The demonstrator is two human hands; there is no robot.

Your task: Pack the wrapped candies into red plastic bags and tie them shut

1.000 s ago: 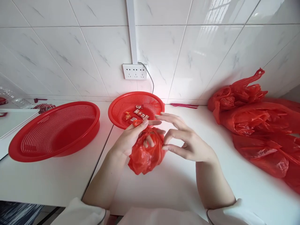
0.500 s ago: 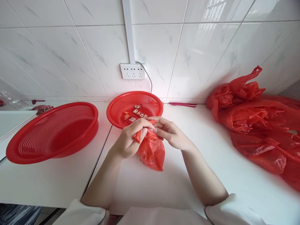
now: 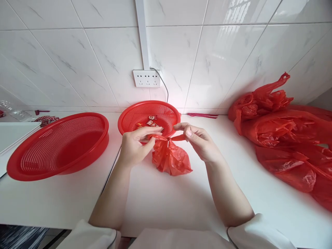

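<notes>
A small red plastic bag (image 3: 171, 159) hangs between my hands over the white table, its neck gathered in a knot and its two ends stretched sideways. The left end is pinched between the thumb and fingers of my left hand (image 3: 136, 143). My right hand (image 3: 199, 140) grips the other end between thumb and fingers. Just behind them stands a round red basket (image 3: 166, 112) holding several small wrapped packets (image 3: 152, 122), partly hidden by my left hand.
A larger red basket (image 3: 77, 148) stands at the left, with nothing seen inside. Red plastic bags (image 3: 282, 124) are heaped at the right. Dark red strips (image 3: 202, 115) lie by the tiled wall, below a power socket (image 3: 147, 79).
My hands have moved apart, pulling the bag's two ends out to the sides. The knot between them now shows, and the bag's body sits slightly higher and further right.
</notes>
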